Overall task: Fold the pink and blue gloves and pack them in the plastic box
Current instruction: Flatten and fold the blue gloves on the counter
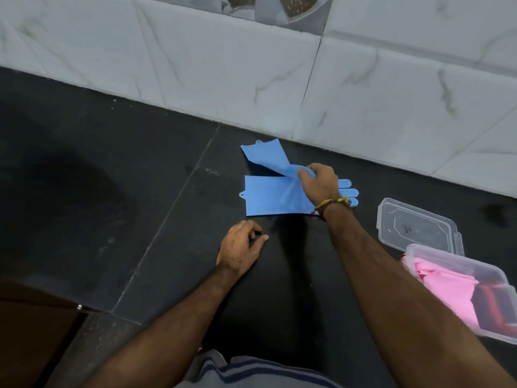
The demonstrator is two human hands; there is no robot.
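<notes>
Dark stone countertop (140, 191) carries both blue gloves (268, 196), limp and floppy, so with your right hand (319, 184) pinching the upper glove at its palm and your left hand (240, 245) loosely curled, empty, fold across the cuff.

The dark surface (98, 177) to my left lies bare and wide; the tiled wall (363, 93) closes the far side just behind the blue gloves (268, 196). To my right the lid (416, 222) and plastic box (481, 278) crowd the way.
</notes>
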